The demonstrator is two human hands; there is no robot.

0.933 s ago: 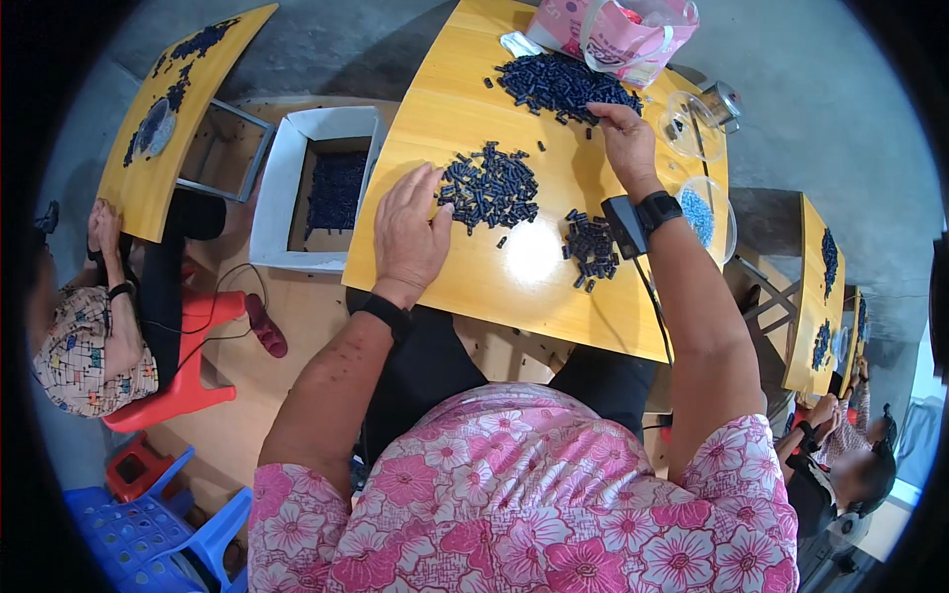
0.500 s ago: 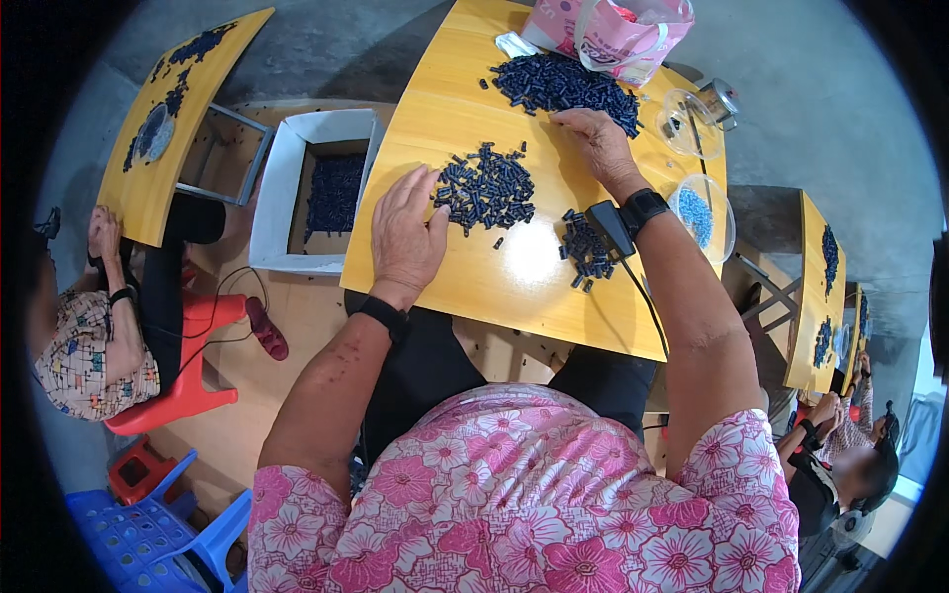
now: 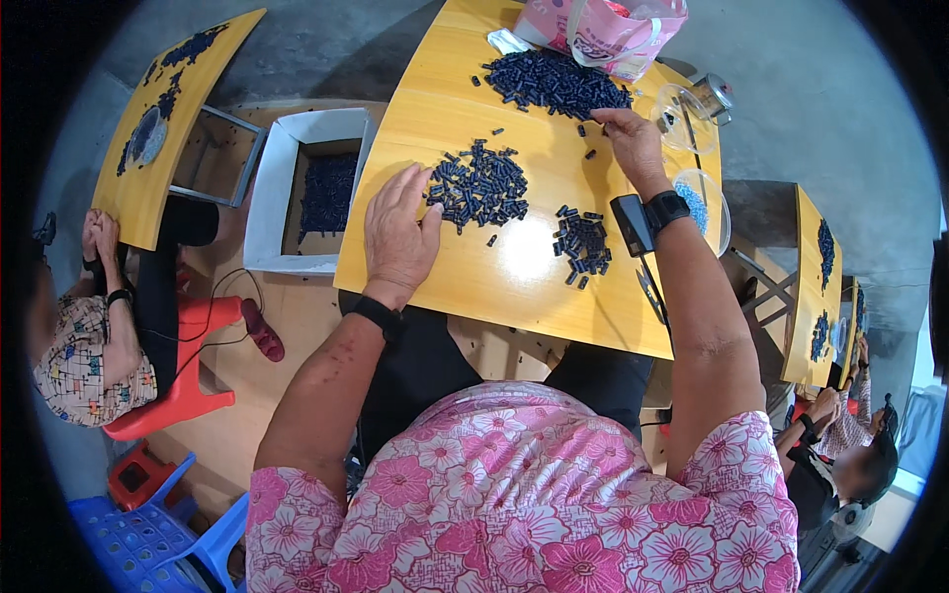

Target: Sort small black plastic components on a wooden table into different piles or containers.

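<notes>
My left hand (image 3: 400,232) lies open on the table, its fingers spread along the left edge of a middle pile of small dark blue cylindrical pieces (image 3: 479,188). My right hand (image 3: 635,148) is stretched out at the right end of a larger far pile (image 3: 559,84) of the same pieces. Its fingers reach leftward, and I see nothing held in them. A couple of loose pieces (image 3: 590,154) lie just left of its thumb. Nearer to me, below the right wrist, sits a smaller group of pieces (image 3: 580,242).
Scissors (image 3: 650,292) lie by the right forearm, and a small black box (image 3: 631,222) is at that wrist. Plastic bowls (image 3: 725,229), a metal cup (image 3: 712,97) and a pink bag (image 3: 605,40) stand beyond. A white box (image 3: 280,188) is left of the table. Other people sit on both sides.
My right hand has moved to the right and slightly nearer, off the far pile's front. A couple of loose pieces now show beside it. My left hand has barely moved.
</notes>
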